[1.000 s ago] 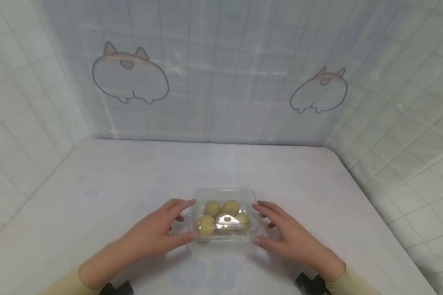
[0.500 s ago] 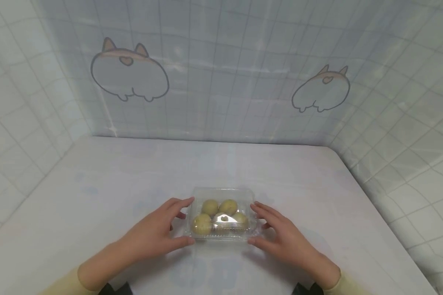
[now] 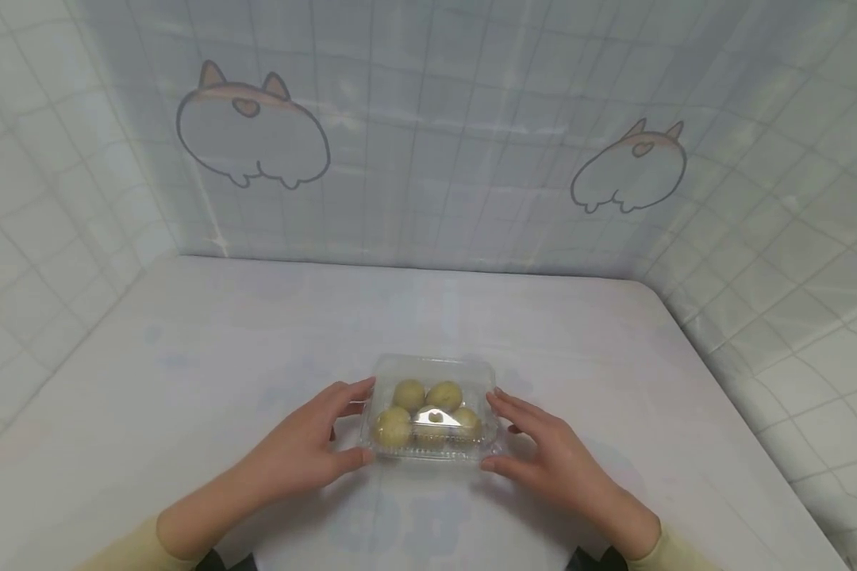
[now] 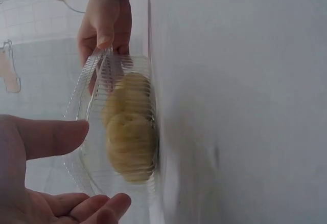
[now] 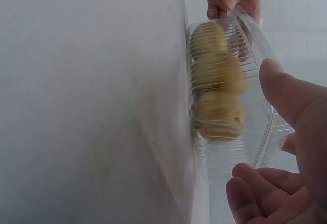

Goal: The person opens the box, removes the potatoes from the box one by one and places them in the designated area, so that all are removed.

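Spanning pale table [image 3: 186, 373], tiled walls [image 3: 793, 262], seemingly a corner.

- Clear plastic box [image 3: 432, 412], ribbed at its rim.
- 4 yellow-green round fruits [image 3: 409, 394] inside.
- White table [image 3: 257, 333] with faint blue marks.
- Pale grid-tiled wall [image 3: 428, 119] with 2 grey-outlined, orange-eared animal drawings [image 3: 251, 131].
- Pale yellow sleeves [image 3: 124, 551].

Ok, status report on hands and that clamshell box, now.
Left hand and right hand flank the clear clamshell box, fingertips at its sides. Lid closed, four yellowish round pieces inside. Box on the white table, nothing blocking.
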Demonstrator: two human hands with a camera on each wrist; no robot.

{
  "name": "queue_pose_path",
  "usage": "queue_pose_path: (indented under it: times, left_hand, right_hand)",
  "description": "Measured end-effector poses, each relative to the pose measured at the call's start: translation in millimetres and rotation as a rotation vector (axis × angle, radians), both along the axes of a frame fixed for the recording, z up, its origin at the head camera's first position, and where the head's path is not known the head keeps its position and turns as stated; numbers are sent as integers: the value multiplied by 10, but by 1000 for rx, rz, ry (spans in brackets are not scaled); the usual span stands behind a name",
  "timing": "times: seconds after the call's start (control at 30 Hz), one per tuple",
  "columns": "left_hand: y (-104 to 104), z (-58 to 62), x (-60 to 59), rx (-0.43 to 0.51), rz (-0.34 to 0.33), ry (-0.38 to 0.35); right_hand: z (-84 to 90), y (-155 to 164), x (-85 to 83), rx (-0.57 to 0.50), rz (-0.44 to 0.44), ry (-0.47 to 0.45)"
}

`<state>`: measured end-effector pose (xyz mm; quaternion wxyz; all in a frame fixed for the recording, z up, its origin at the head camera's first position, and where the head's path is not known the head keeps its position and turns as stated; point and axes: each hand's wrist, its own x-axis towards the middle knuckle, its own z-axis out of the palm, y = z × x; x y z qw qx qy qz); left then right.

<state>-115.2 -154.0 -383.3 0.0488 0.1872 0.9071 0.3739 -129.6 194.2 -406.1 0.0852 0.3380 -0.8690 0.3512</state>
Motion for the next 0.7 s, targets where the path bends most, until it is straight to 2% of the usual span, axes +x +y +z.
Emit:
queue_pose_path:
  times: [0.27,0.7]
  left_hand:
    - [-8,11,0,3,11,-41]
    - [-37,37,-5,77,-11,-99]
  right_hand:
    - [-5,9,-7,-5,9,25]
    - [2,21,18,12,-23,2]
